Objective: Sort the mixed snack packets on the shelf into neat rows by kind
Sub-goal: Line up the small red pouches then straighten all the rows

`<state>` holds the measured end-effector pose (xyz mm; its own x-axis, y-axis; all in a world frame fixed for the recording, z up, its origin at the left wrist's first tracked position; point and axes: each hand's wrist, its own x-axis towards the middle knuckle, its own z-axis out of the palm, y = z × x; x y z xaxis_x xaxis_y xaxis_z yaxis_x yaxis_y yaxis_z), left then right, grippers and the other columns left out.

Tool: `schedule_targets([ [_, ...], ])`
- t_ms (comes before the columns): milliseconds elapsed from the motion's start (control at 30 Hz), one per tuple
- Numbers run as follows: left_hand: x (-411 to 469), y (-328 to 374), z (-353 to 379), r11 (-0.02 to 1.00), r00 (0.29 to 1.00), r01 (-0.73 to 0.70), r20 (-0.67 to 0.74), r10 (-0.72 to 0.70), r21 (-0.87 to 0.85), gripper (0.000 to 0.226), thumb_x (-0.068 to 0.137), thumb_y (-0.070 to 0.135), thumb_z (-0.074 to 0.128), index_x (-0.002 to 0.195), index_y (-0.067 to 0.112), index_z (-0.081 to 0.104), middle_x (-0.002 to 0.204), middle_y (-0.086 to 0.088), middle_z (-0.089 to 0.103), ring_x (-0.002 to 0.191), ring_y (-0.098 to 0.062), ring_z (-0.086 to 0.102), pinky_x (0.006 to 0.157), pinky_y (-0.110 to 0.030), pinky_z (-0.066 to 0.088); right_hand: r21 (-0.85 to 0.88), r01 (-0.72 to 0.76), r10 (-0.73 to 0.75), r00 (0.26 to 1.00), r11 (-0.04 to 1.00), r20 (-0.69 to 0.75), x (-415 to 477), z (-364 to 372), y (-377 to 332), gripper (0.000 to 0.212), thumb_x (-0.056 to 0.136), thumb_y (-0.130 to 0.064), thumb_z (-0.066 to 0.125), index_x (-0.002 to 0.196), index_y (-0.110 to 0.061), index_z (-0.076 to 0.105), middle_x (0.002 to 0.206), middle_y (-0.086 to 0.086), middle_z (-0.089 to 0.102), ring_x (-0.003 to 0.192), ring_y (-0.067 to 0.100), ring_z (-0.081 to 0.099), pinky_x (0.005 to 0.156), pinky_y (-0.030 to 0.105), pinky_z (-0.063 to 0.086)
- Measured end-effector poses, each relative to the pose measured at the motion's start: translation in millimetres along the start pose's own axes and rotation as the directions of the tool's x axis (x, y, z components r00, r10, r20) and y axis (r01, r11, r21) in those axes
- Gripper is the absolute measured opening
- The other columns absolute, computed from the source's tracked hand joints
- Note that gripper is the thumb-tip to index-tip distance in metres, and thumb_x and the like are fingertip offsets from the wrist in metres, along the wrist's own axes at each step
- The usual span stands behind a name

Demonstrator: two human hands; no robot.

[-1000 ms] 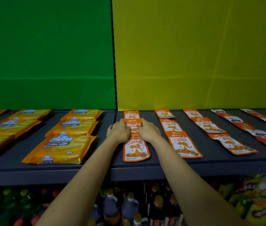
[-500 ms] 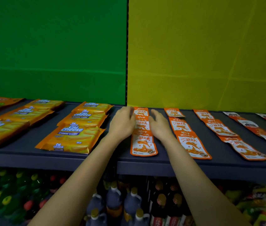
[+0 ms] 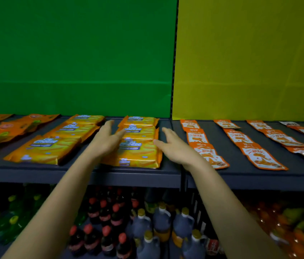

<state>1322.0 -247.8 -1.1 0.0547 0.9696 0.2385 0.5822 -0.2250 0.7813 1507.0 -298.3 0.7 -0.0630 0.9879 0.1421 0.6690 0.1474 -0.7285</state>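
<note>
A person's left hand [image 3: 108,140] and right hand [image 3: 174,148], fingers straight and spread and holding nothing, flank a row of wafer packs [image 3: 140,148] lying flat on the shelf [image 3: 35,174]. The packs look light, slick-wrapped and brittle inside. Gentle pressure on their long side edges seems the safest hold.

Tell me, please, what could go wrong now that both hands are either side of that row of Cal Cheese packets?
The open left hand and right hand flank the overlapping Cal Cheese row; a squeeze could buckle it. Its front packet lies near the shelf edge and might slip onto the bottles below. The right wrist sits beside the nearest orange sachet row and could nudge it askew.
</note>
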Motion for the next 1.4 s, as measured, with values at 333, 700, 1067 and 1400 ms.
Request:
schedule_targets([
  [333,1,-34,-9,0.992,0.979,0.033,0.205,-0.007,-0.123,0.061,0.086,0.041,0.058,0.140,0.019,0.038,0.131,0.003,0.049,0.128,-0.021,0.046,0.108,-0.035,0.034,0.112,-0.188,0.208,0.955,0.976,-0.211,6,43,-13,0.057,0.098,-0.027,0.042,0.148,-0.009,0.022,0.157,0.006,0.017,0.143,0.021,0.021,0.115,0.033,0.021],
  [700,6,-46,-10,0.999,0.968,-0.050,0.244,0.051,-0.009,0.056,0.094,0.040,0.046,0.145,0.026,0.029,0.157,-0.001,0.018,0.144,-0.018,0.022,0.116,-0.038,0.020,0.056,-0.159,0.168,0.965,0.986,-0.203,11,53,-15,0.049,0.098,-0.022,0.042,0.145,-0.016,0.032,0.158,0.003,0.015,0.146,0.015,0.015,0.115,0.027,0.015],
  [1067,29,-36,-7,0.975,0.967,0.104,0.251,-0.052,-0.196,0.086,0.088,0.043,0.056,0.149,0.007,0.008,0.158,-0.008,0.008,0.145,-0.024,0.016,0.118,-0.042,0.020,0.254,-0.169,0.211,0.966,0.952,-0.147,23,38,-9,0.069,0.090,-0.032,0.057,0.148,-0.019,0.022,0.156,0.001,0.019,0.140,0.019,0.030,0.113,0.040,0.032],
  [1400,69,-30,6,0.998,0.952,0.015,0.306,0.004,-0.060,0.072,0.088,0.042,0.055,0.148,0.020,0.022,0.159,-0.007,0.008,0.146,-0.022,0.015,0.118,-0.038,0.016,0.157,-0.127,0.160,0.963,0.979,-0.219,32,40,-3,0.058,0.085,-0.028,0.066,0.137,-0.014,0.046,0.142,0.002,0.046,0.125,0.018,0.049,0.096,0.023,0.039],
])
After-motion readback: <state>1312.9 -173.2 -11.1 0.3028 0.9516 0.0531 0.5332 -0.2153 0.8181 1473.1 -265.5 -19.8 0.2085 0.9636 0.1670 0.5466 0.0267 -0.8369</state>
